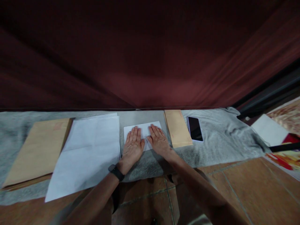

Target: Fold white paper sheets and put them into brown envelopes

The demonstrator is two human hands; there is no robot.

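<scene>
Left hand and right hand flatten folded paper between stacks.

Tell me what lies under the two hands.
A folded white paper on the grey cloth, pressed flat by left hand and right hand. Its middle is covered.

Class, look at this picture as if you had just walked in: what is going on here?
A person presses both hands flat on a small folded white paper lying on a grey cloth spread over a tiled floor. The left hand and the right hand lie side by side, palms down, fingers straight. To the left lie a stack of white sheets and a large brown envelope; to the right, a smaller brown envelope and a dark phone.
</scene>
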